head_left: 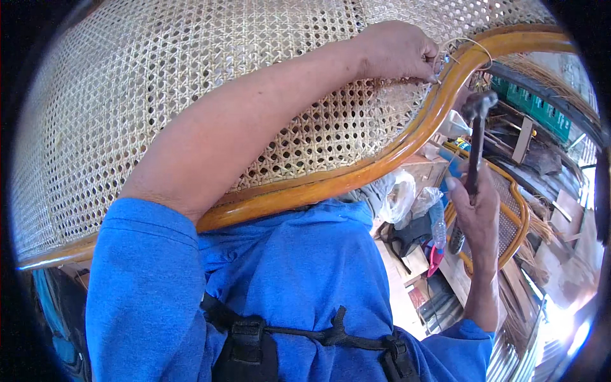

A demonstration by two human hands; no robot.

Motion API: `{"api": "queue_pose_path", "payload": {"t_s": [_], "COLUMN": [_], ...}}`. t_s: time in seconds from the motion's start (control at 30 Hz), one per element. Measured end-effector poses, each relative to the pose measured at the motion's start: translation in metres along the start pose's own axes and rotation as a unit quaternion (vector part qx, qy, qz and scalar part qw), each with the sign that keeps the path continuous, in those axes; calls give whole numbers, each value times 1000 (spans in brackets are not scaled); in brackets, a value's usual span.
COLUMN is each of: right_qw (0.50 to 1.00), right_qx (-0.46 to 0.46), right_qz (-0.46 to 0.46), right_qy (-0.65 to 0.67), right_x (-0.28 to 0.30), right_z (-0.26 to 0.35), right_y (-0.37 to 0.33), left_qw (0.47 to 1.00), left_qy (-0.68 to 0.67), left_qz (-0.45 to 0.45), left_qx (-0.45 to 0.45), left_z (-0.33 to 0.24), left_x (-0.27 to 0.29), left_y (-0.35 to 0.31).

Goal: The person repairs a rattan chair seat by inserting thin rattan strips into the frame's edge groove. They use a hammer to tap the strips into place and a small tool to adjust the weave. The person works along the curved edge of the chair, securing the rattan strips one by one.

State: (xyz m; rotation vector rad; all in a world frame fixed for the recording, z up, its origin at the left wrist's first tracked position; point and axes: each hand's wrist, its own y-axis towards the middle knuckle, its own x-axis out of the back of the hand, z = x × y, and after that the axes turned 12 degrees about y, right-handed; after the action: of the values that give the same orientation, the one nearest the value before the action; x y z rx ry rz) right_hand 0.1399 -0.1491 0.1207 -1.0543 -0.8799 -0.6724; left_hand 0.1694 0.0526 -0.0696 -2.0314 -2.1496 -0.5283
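A woven cane panel [324,140] lies before me, edged by a curved, varnished wooden frame [356,178]. My left hand [404,52] reaches across the weave to the panel's right border, its fingers pinched close against the frame. From those fingers a thin cane strand [489,54] loops out over the wood; the exact grip point is partly hidden by the hand. Off the frame's right side, my right hand [477,207] is wrapped round the handle of a hammer [477,143]. The hammer stands upright, head at the top, apart from the frame.
Below right is a second, smaller frame with cane webbing [509,223]. Around it are clear plastic bags [400,197], a plastic bottle [439,232], wooden boards and loose cane fibres [538,226]. A green slotted crate [541,111] is farther right.
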Motion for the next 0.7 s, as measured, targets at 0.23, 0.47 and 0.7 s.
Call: {"api": "queue_pose_path", "payload": {"t_s": [0.23,0.47,0.7], "right_qw": [997,998,996], "right_qx": [68,7,13], "right_qz": [8,69,49], "right_qy": [-25,-7,-67], "right_x": [-3,-5,-12], "right_z": [-21,-6,-9], "right_y": [2,3,11], "left_qw": [999,999,1000], "left_qy": [35,28,5], "left_qz": [-13,-2,3], "left_qx": [-13,-24,-18], "left_z": [6,7,4], "left_x": [-5,-3,0], "left_y": [6,7,4]}}
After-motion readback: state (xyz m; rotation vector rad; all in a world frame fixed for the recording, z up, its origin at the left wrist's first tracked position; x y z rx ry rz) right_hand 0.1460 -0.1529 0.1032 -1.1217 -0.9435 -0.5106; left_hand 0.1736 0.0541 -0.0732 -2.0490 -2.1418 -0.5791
